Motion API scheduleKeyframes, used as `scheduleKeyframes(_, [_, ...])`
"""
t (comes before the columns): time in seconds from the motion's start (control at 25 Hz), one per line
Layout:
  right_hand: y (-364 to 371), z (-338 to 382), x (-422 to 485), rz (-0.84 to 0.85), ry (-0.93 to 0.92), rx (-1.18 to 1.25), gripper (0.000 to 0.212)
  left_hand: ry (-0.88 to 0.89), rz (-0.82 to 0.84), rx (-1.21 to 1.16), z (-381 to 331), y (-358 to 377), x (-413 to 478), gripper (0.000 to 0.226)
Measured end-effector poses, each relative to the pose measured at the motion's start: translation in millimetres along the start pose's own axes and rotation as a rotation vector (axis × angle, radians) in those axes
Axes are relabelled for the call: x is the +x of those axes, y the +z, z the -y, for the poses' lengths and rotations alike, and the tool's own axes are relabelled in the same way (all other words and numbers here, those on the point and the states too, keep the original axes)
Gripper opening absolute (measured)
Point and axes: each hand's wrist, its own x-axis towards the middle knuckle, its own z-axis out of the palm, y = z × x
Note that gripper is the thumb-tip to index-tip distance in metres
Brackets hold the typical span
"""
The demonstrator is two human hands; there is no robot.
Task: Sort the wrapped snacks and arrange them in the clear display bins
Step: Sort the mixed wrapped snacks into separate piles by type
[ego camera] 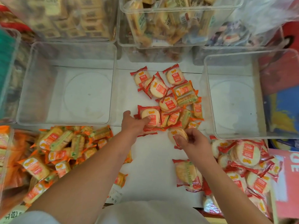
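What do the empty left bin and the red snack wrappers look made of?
Empty clear square bin: rigid transparent plastic, likely acrylic; white surface shows through, rims glint. Red-edged round-cracker wrappers: thin glossy plastic film, seemingly; crimped ends, contents visible through clear panels.

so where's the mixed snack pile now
Head view, centre: the mixed pile lies on the white table between the left empty bin and right empty bin, its near edge at the left hand and right hand.
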Motion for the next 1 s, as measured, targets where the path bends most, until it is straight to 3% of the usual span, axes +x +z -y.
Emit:
scheduleKeyframes(0.04, [-1,4,-5,-0.012,0.01,0.061,0.017,-0.029,0.02,-0.01,-2,3,-1,0.085])
scheduleKeyframes(0.16, [-4,10,-17,-0.024,0.037,0.13,0.017,-0.05,0.087,-0.066,1,5,8,0.049])
scheduleKeyframes(0.4, [-10,17,-61,-0.054,0.019,0.207,0.02,0.033,0.082,-0.085,27,-21,-24,0.067])
scheduleKeyframes(0.64, [-17,-14,-130,-0.165,0.036,0.229,0.022,0.043,0.216,-0.08,83,-47,-89,0.041])
scheduleKeyframes(0.76, [-32,-48,-162,-0.231,0.072,0.211,0.029,0.019,0.31,-0.094,103,-37,-126,0.034])
scheduleKeyframes(0.88, [-57,-76,-184,-0.274,0.151,0.31,0.016,0.04,0.37,-0.085,111,-8,-158,0.036])
scheduleKeyframes(1.0, [-94,-107,-189,-0.302,0.136,0.237,0.01,0.059,0.383,-0.131,108,36,-183,0.038])
